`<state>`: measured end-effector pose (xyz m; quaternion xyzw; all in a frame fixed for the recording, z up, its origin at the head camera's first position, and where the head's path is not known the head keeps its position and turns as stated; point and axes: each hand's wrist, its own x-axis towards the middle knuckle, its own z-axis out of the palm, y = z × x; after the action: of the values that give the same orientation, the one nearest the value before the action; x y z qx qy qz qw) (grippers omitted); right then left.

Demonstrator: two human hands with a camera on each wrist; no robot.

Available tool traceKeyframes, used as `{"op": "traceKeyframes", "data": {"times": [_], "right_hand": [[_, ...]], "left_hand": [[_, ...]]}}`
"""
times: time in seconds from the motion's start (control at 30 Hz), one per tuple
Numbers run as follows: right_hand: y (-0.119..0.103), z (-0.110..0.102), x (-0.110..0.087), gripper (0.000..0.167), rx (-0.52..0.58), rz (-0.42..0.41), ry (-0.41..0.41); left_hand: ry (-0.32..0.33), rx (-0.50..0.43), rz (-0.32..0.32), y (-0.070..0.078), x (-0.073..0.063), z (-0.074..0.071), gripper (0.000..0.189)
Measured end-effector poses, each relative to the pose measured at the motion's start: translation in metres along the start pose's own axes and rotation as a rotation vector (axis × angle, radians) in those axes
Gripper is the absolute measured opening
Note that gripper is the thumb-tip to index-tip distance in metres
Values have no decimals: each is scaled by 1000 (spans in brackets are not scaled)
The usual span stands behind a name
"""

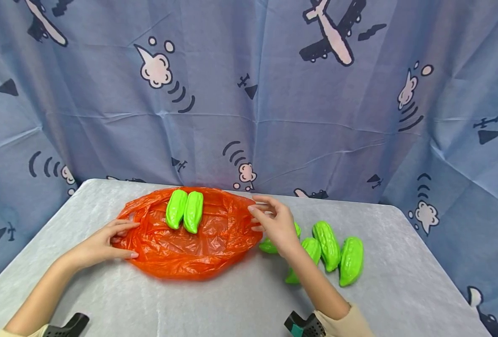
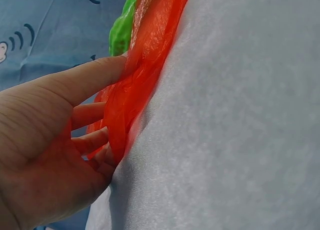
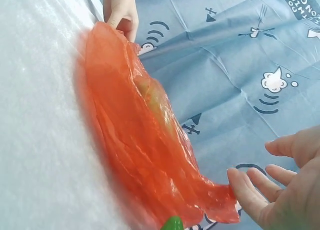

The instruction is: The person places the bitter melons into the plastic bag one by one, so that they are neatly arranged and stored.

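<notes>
An orange-red plastic bag [image 1: 215, 267] lies spread on the table, its mouth facing up. Two bright green, ridged toy vegetables [image 1: 175, 209] sit side by side on it, towards the back. My left hand [image 1: 101, 243] touches the bag's left edge, thumb and fingers spread apart; in the left wrist view the thumb rests on the film and the other fingers are partly behind it. At the opposite edge my right hand [image 1: 276, 224] has its fingers extended. In the right wrist view these fingertips [image 3: 234, 176] meet a corner of the bag, with the thumb held away.
To the right, several more green ridged toy vegetables [image 1: 351, 260] lie on the white-covered table [image 1: 215, 309], some partly hidden behind my right hand and forearm. A blue curtain [image 1: 215, 93] printed with aeroplanes and clouds hangs around the back and sides.
</notes>
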<state>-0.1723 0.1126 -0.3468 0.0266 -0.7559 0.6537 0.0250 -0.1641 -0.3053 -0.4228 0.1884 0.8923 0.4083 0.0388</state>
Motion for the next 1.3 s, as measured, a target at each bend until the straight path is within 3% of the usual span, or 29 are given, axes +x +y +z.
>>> {"op": "traceKeyframes", "data": {"times": [0.27, 1.3], "right_hand": [[4, -11, -5, 33, -7, -8, 39], [23, -41, -20, 32, -65, 108, 168]], "left_hand": [[0, -7, -7, 0, 0, 0, 73], [4, 10, -12, 0, 0, 0, 74]]}}
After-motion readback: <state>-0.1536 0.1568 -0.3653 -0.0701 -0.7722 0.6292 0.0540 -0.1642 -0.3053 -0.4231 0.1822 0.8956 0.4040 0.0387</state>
